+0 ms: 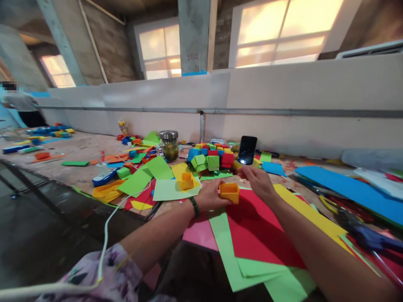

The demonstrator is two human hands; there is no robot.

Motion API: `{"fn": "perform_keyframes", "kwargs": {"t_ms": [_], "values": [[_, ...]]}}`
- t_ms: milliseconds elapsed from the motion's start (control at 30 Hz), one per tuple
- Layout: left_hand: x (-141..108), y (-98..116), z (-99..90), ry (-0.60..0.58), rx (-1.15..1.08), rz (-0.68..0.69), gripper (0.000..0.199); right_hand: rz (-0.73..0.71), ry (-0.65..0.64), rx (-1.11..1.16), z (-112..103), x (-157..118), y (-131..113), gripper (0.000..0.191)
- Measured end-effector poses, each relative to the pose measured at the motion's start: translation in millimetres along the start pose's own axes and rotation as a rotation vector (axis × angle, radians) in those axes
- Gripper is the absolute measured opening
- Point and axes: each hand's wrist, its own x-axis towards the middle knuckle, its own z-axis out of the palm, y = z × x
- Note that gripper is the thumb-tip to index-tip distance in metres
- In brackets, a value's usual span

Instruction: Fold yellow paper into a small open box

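Observation:
My left hand (211,196), with a dark bead bracelet on the wrist, grips a small yellow open-topped paper box (229,192) by its left side. The box is held above a red paper sheet (258,230). My right hand (256,179) is beyond the box to the right, just in front of a propped-up phone (247,149). Its fingers are drawn together and partly hidden; a bit of yellow shows by the fingertips, and what they hold, if anything, is unclear. Another small yellow paper box (187,181) stands on paper to the left.
Several coloured paper cubes (213,162) are grouped behind my hands, beside a lidded glass jar (170,149). Blue sheets (346,184) and dark-handled pliers (355,226) lie at right. A white cable (105,235) crosses the left front. A person (23,105) stands far left.

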Motion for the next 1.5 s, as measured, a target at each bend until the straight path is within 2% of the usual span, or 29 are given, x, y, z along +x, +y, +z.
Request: {"fn": "perform_keyframes", "kwargs": {"t_ms": [67, 133, 200, 267, 367, 433, 500, 567, 633, 767, 867, 933, 1000, 1067, 1133, 1200, 1267, 1300, 1400, 1500], "values": [[0, 2, -2.8, 0.018, 0.046, -0.050, 0.054, 0.001, 0.070, 0.019, -1, 1, 3, 0.063], [-2, 4, -8.8, 0.032, 0.112, -0.090, 0.061, -0.018, 0.079, 0.014, -2, -1, 4, 0.059], [-5, 4, -21.4, 0.049, 0.181, -0.110, 0.077, -0.050, 0.057, -0.008, -1, -2, 2, 0.053], [-11, 0, -41.7, 0.080, 0.240, -0.122, 0.089, -0.091, 0.016, -0.025, -1, -5, -2, 0.048], [-21, -18, -77.2, 0.165, 0.331, -0.206, 0.060, -0.161, -0.062, -0.024, 1, -9, -11, 0.042], [-27, -35, -93.0, 0.185, 0.384, -0.284, 0.042, -0.232, -0.162, -0.051, 5, -14, -16, 0.042], [-33, -50, -97.8, 0.143, 0.404, -0.302, 0.026, -0.317, -0.260, -0.129, 11, -19, -18, 0.039], [-38, -59, -94.5, 0.104, 0.409, -0.283, 0.011, -0.373, -0.294, -0.206, 18, -22, -17, 0.022], [-43, -62, -90.6, 0.108, 0.422, -0.270, 0.009, -0.375, -0.253, -0.239, 23, -24, -16, 0.007], [-48, -61, -99.2, 0.178, 0.489, -0.321, 0.018, -0.322, -0.145, -0.261, 31, -20, -13, 0.010], [-50, -62, -113.7, 0.225, 0.556, -0.424, 0.018, -0.308, -0.128, -0.298, 38, -18, -10, 0.011], [-52, -62, -119.0, 0.247, 0.601, -0.502, 0.018, -0.304, -0.137, -0.316, 42, -18, -7, 0.019], [-55, -57, -118.2, 0.267, 0.638, -0.551, 0.020, -0.310, -0.121, -0.328, 44, -18, -5, 0.035], [-57, -48, -111.0, 0.277, 0.660, -0.535, 0.032, -0.361, -0.051, -0.321, 42, -19, -6, 0.043], [-55, -37, -98.6, 0.232, 0.655, -0.450, 0.041, -0.450, 0.045, -0.292, 39, -20, -9, 0.040], [-50, -30, -83.3, 0.102, 0.618, -0.336, 0.043, -0.533, 0.105, -0.258, 36, -22, -15, 0.032], [-44, -28, -68.7, -0.013, 0.589, -0.298, 0.049, -0.585, 0.126, -0.240, 33, -24, -19, 0.028], [-43, -28, -62.6, -0.050, 0.581, -0.302, 0.047, -0.600, 0.129, -0.237, 32, -25, -21, 0.026], [-43, -27, -51.7, -0.093, 0.567, -0.314, 0.036, -0.600, 0.118, -0.242, 30, -26, -21, 0.023], [-47, -24, -48.8, -0.093, 0.541, -0.309, 0.031, -0.570, 0.069, -0.254, 32, -26, -18, 0.021]]}}
